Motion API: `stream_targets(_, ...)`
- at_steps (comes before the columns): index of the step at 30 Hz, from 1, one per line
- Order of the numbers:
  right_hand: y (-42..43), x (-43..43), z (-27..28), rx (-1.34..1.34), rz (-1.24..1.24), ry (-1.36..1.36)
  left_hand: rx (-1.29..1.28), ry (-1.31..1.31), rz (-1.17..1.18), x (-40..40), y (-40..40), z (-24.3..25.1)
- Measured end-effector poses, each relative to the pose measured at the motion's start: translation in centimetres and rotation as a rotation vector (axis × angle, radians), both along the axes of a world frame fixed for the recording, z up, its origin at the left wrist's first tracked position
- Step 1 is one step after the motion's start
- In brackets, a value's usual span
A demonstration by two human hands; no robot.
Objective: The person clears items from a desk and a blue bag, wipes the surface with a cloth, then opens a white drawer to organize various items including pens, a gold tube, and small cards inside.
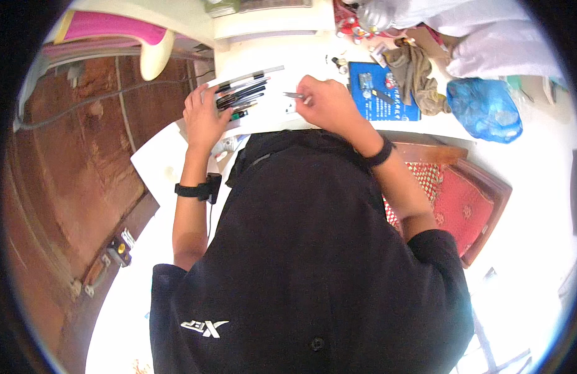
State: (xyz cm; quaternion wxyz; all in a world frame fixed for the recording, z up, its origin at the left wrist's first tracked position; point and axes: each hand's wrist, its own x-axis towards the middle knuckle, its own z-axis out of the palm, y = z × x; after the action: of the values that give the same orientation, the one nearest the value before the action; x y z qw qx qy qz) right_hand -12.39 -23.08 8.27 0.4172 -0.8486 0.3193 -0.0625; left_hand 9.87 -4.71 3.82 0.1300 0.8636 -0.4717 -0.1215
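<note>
My left hand is at the left ends of several pens lying side by side on the white tabletop. Its thumb is on the near side and its fingers are on the far side; whether it grips them is unclear. A grey ruler-like strip lies along the far side of the row. To the right of the pens, my right hand pinches a slim pen-like item. Its grey tip points left, and my fingers hide the rest.
Right of my hands lies a blue printed booklet with small items on it. Beyond are a crumpled brown cloth and a blue plastic bag. A red-cushioned wooden chair stands below the table edge. A pink-and-cream curved panel rises at upper left.
</note>
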Motion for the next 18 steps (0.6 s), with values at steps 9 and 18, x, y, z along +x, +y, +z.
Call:
stream_targets(9,3.0,11.6,-5.1,-0.045,0.711,0.357,-0.254,0.388,0.34,-0.9,1.5,-3.2)
stream_targets(18,4.9,12.3,-5.5,0.024,0.75,0.282,-0.319,0.261,0.286,-0.5,1.9,-4.1)
